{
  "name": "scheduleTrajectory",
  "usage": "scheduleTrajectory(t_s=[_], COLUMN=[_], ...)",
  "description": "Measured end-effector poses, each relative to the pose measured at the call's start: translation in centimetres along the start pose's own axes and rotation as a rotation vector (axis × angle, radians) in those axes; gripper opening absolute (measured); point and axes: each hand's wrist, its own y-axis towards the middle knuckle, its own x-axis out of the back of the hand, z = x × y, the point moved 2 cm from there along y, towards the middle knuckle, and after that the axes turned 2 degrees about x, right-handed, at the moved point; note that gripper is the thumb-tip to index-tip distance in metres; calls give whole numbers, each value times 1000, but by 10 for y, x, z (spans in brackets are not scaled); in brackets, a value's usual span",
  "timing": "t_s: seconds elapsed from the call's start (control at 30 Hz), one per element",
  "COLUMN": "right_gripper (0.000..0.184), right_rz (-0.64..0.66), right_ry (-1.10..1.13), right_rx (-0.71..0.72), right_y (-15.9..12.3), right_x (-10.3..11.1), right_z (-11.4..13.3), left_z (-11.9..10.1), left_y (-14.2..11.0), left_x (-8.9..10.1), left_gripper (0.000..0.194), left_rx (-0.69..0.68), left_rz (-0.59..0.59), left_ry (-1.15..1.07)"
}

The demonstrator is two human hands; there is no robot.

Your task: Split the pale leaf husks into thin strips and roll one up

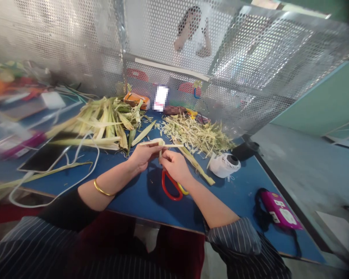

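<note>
Over the middle of the blue table, my left hand (145, 155) and my right hand (175, 162) are close together, both closed on a pale strip of plant leaf (160, 142). One length of the strip sticks out to the right, and another part hangs down between my fingers. The exact fold at the fingertips is too small to make out. Scissors with red and yellow handles (172, 192) lie below my right hand, their blades hidden. Just beyond my hands rest a long husk piece (199, 167) and a loose green leaf (144, 133).
A pile of long leaves (104, 120) lies at the back left, shredded scraps (197, 133) at the back right. A white thread cone (225, 166) and a purple pouch (282, 213) stand right. A white cable (97, 155) loops left. A perforated metal panel (168, 46) rises behind.
</note>
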Motion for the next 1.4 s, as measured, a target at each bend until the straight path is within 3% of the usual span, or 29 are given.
scheduleTrajectory(t_s=[0.23,0.63,0.7,0.8,0.87,1.0,1.2,1.4], right_gripper=[20,22,26,25,24,26,32,31], right_rz=[67,140,30,-346,-421,-224,-172,-79], right_ry=[68,0,-141,-470,-628,-711,-727,-591], right_rx=[-18,82,177,349,405,408,399,345], right_y=[-7,-14,-12,-8,-3,3,-1,1], right_x=[-4,-2,7,29,38,35,21,34], right_z=[5,18,19,17,12,3,5,12], left_z=[-5,-10,-13,-14,-14,-11,-8,-11], left_y=[-2,-5,-6,-7,-7,-5,-3,-3], left_x=[2,2,1,0,0,2,1,1], left_gripper=[20,24,22,22,23,21,25,23], left_rx=[-57,-61,-69,-67,-56,-11,-105,-136], left_rz=[-3,6,-1,30,65,92,133,39], left_ry=[-1,12,19,46,70,105,264,218])
